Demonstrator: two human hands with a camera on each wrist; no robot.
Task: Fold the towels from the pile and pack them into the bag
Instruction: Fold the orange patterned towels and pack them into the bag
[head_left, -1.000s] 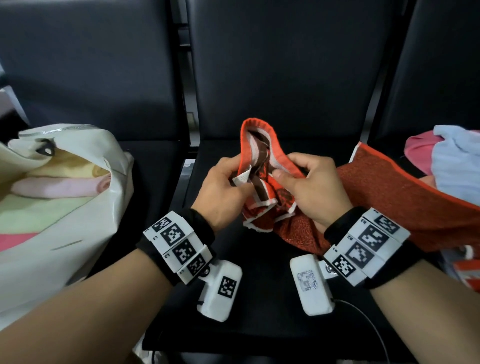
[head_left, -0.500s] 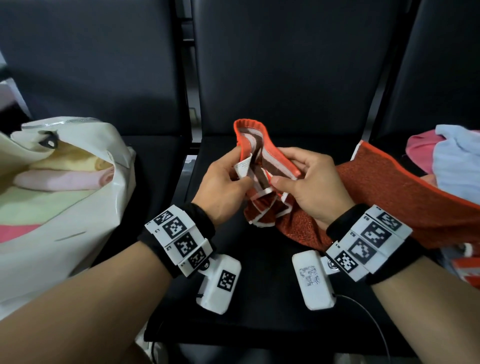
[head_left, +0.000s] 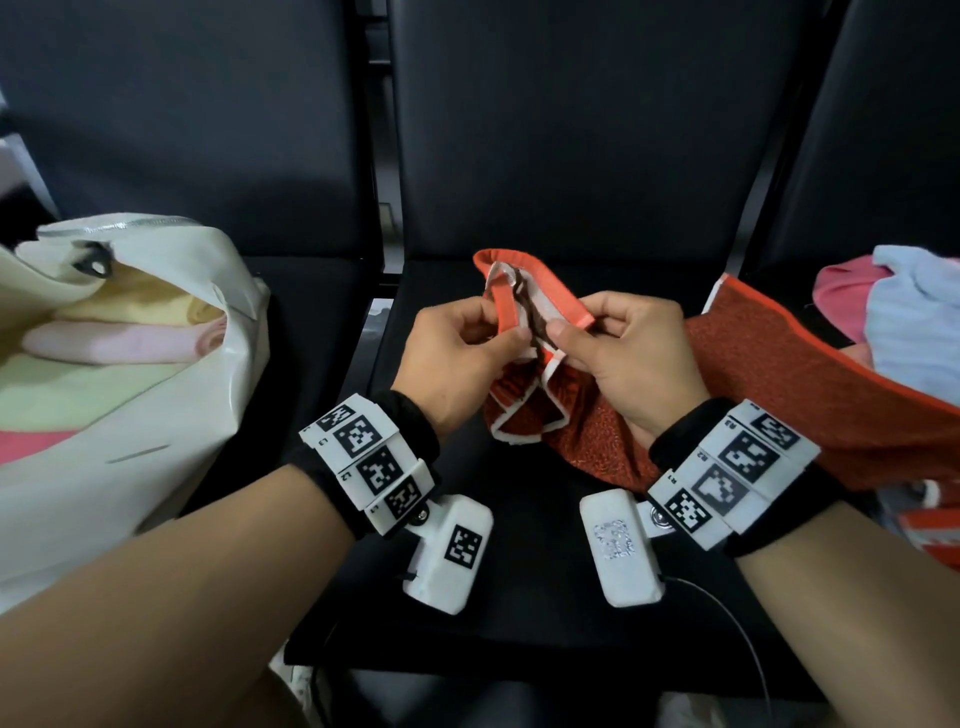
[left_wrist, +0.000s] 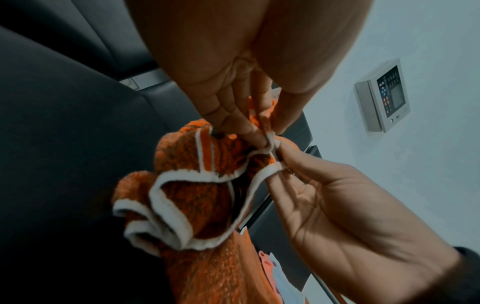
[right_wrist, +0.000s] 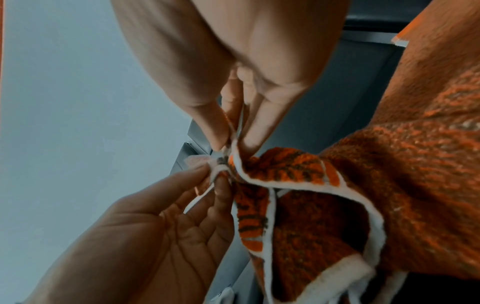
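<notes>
Both hands are busy with one orange towel (head_left: 550, 415). The left hand (head_left: 457, 358) pinches the white edge of the towel between thumb and fingertips, and the right hand (head_left: 628, 358) pinches the same edge right beside it, so the two hands almost touch. The other fingers of each hand are loosely curled and hold nothing else. The hands hold the bunched end of the towel up above the black seat (head_left: 519, 597) in the middle, and the rest of it trails off to the right, over toward the next seat. The towel looks soft, floppy and light, so it will sag and bunch wherever it is not held. It also looks fluffy, not slippery, so a small pinch should keep it. The white edge is firmer than the fuzzy middle, so I think the best places to hold are the corners along that edge, one in each hand, pulled apart so the cloth hangs flat before folding. On the right lies the pile (head_left: 893, 322), with a pink and a light blue towel showing. On the left sits the white bag (head_left: 156, 415), open, with folded yellow, pink and green towels inside already.
</notes>
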